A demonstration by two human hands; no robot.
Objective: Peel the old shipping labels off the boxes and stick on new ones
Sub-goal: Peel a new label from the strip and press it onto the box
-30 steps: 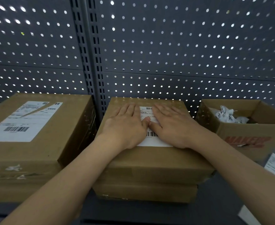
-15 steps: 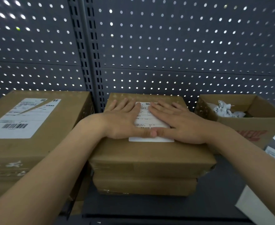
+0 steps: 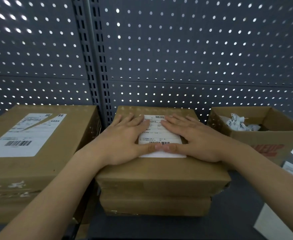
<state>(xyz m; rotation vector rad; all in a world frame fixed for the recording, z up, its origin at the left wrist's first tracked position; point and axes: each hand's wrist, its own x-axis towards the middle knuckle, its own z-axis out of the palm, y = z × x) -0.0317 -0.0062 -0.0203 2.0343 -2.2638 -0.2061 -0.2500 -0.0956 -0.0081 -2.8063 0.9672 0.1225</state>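
Shipping label [image 3: 160, 132], white, barcoded: lay flat on the upper box [image 3: 159, 172] of the middle stack, under both hands.

Sat centred on the lid of that closed cardboard carton, itself stacked on a lower box [image 3: 156, 205] on the dark bench [image 3: 237, 213], just before the pegboard wall [image 3: 177, 49]. Was pressed down by the left hand [image 3: 125, 141] over its left edge and the right hand [image 3: 197, 141] over its right edge; both spread flat, fingers straight, palms down, thumb tips meeting over the lower barcode. Left of the stack, just beside it: large box [image 3: 38, 170] bearing a larger label [image 3: 24, 134] with a diagonal tear near its top. Right of the stack: open box [image 3: 272, 141] holding crumpled label scraps [image 3: 239, 123]. Far right, on the bench: white sheets [image 3: 280, 226], partly out of view.
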